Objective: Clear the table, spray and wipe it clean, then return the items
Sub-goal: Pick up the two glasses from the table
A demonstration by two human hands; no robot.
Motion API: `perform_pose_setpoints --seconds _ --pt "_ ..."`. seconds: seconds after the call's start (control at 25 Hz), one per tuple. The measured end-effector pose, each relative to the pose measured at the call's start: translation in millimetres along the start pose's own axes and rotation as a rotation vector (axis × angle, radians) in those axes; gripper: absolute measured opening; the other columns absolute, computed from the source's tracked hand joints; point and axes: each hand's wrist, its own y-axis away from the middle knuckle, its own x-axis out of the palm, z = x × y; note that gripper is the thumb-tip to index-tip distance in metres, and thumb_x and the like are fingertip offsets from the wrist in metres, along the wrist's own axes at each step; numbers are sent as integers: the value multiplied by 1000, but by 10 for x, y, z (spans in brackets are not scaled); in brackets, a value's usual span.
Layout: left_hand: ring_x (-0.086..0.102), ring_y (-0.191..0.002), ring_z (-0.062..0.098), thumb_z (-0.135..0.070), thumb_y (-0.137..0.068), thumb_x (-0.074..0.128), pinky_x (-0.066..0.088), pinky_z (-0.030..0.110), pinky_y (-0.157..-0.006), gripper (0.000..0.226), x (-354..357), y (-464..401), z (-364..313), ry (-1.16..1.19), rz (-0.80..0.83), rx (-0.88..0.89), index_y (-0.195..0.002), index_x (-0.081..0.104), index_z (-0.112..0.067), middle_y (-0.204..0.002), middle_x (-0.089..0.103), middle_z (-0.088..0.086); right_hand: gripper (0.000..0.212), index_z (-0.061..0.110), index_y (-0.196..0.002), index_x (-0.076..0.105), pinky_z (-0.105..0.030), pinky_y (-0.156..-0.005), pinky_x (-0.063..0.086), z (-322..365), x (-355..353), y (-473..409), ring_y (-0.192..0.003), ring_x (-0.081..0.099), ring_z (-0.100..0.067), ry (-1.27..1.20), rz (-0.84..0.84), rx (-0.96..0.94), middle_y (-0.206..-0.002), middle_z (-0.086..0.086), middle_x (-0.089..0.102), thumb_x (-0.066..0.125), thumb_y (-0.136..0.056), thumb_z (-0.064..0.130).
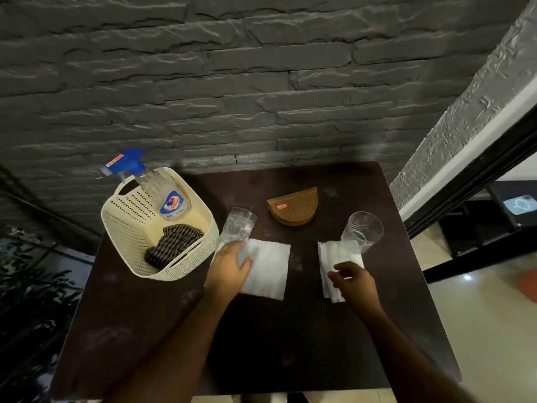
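From the head camera, a dark brown table (261,330) stands against a grey stone wall (232,82). The left hand (228,270) lies on the left white napkin (268,270), and its fingers are curled around the base of a clear glass (239,224), which is tilted away from the person. The right hand (353,282) rests on the right napkin (334,266) with thumb and fingers bent, pinching its top layer. A second glass (362,231) stands on the far corner of this napkin. Between the two glasses, farther back, sits a brown half-round napkin holder (293,207). At the left corner, a cream basket (128,228) holds a spray bottle (162,193) with a blue head and a striped cloth (171,247).
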Motion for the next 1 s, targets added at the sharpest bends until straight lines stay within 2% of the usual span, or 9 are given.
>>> perform_pose_setpoints --seconds 0.08,0.16,0.28,0.4,0.52,0.72,0.88,0.92,1.0 --pt "50 -125 22 -34 -88 62 43 36 -104 49 49 -288 -173 -38 -51 36 -132 52 -15 -135 54 6 20 27 -100 67 -17 -60 49 90 -56 -36 -73 66 -1 35 -30 -52 -83 10 70 74 -82 31" --pt "37 -137 24 -33 -87 66 36 38 -111 63 47 -615 -338 -96 -84 18 -142 42 -12 -147 41 8 17 31 -97 66 -11 -59 43 142 -132 -42 -73 64 8 66 -54 -128 -81 14 68 74 -81 31" --pt "25 -143 29 -36 -83 71 27 38 -116 87 143 -929 -370 -221 -23 -120 -149 24 -7 -154 27 15 17 34 -95 65 -13 -61 46 105 -339 -45 -78 62 10 80 -103 -212 -82 17 67 74 -81 30" --pt "31 -137 37 -43 -79 74 29 43 -112 103 228 -1094 -342 -236 84 -373 -150 12 -2 -151 29 21 13 33 -86 65 -14 -58 45 -27 -522 -57 -74 63 7 69 -159 -171 -79 15 68 75 -80 28" --pt "33 -135 41 -42 -77 76 30 47 -110 110 303 -1154 -298 -235 116 -500 -151 5 -3 -150 29 23 16 34 -78 63 -17 -57 45 -198 -612 -62 -66 63 3 59 -175 -123 -73 10 68 76 -79 24" --pt "40 -130 39 -38 -72 80 37 47 -105 102 318 -1226 -288 -265 111 -554 -146 19 -4 -143 37 22 16 31 -79 65 -28 -66 55 -272 -638 -84 -73 66 -4 6 -185 -76 -79 11 69 75 -80 19" --pt "49 -121 36 -33 -64 85 44 47 -99 92 299 -1094 -296 -25 -112 -405 -136 36 -5 -134 47 18 17 28 -86 62 -43 -72 59 -254 -637 -140 -76 65 -11 -71 -229 -13 -83 8 66 76 -79 21" --pt "51 -119 33 -32 -62 87 47 45 -97 92 289 -1023 -313 65 -146 -347 -136 38 -8 -133 50 15 23 27 -93 61 -45 -73 59 -251 -639 -182 -79 65 -12 -86 -250 16 -86 7 65 77 -77 23" --pt "53 -118 25 -34 -59 89 49 40 -95 94 278 -817 -362 178 -166 -259 -136 39 -15 -132 52 6 53 24 -115 55 -42 -77 58 -247 -645 -299 -87 62 -10 -80 -272 51 -102 7 64 83 -70 32"
